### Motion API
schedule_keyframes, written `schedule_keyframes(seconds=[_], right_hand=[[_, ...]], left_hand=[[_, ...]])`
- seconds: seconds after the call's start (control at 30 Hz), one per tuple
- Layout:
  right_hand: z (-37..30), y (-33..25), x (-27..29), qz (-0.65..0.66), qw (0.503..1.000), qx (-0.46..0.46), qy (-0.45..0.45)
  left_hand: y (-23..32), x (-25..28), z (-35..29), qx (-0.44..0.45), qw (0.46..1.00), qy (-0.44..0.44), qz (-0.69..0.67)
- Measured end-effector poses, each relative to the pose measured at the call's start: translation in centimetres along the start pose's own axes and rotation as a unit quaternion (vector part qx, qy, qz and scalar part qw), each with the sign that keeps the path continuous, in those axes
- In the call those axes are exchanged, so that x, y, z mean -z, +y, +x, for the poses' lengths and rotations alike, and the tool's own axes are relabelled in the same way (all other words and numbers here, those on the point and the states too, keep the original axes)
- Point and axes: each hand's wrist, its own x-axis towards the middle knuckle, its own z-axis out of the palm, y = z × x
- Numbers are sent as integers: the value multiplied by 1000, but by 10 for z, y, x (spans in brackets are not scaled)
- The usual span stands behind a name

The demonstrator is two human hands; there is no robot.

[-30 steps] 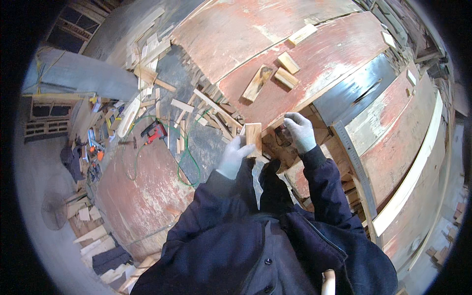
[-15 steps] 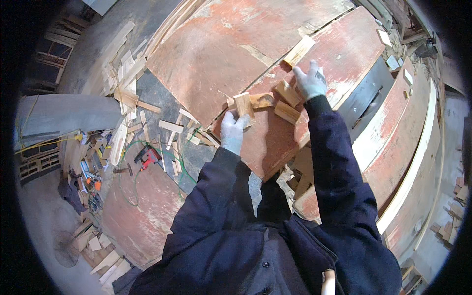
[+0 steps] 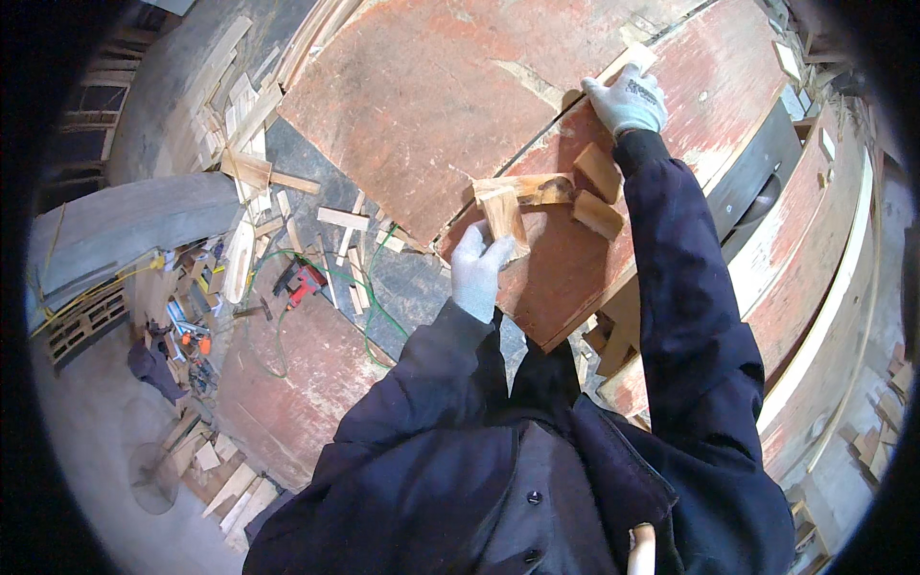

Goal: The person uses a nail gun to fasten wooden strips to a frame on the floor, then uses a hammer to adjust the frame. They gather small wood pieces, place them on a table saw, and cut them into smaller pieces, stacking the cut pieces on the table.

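Note:
Both my hands wear pale knit gloves. My left hand (image 3: 479,268) is closed on a short wooden block (image 3: 505,218), held tilted over the near corner of the red-brown worktop (image 3: 551,307). Just behind it lies a longer wooden block (image 3: 541,189) with a dark knot. Farther off, my right hand (image 3: 631,103) reaches over a pale wooden block (image 3: 634,57), thumb on one side and fingers curled over it; the hand hides part of the block. Between my hands rest two more blocks, an upper one (image 3: 597,172) and a lower one (image 3: 598,215).
A dark metal plate with a saw slot (image 3: 757,177) is set in the worktop to the right. Offcuts (image 3: 342,218), a green cord (image 3: 379,326) and a red power tool (image 3: 305,286) lie at left. A long pale strip (image 3: 832,316) runs along the right.
My right hand has reached farther away and come onto the pale block. My left hand keeps its block. The whole view has shifted slightly.

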Motion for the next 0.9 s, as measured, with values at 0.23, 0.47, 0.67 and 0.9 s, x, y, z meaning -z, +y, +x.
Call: schedule_keyframes(seconds=[0.23,0.47,0.67,0.9], right_hand=[[1,-15,-2,6,999,-40,17],[7,-16,-14,-32,999,-11,41],[-88,-19,24,185,957,205,88],[-285,-26,10,244,935,249,-66]], left_hand=[[-9,10,-16,33,998,7,-45],[-7,16,-18,37,998,-2,-48],[7,24,-14,59,996,26,-68],[31,28,-14,43,995,9,-92]])
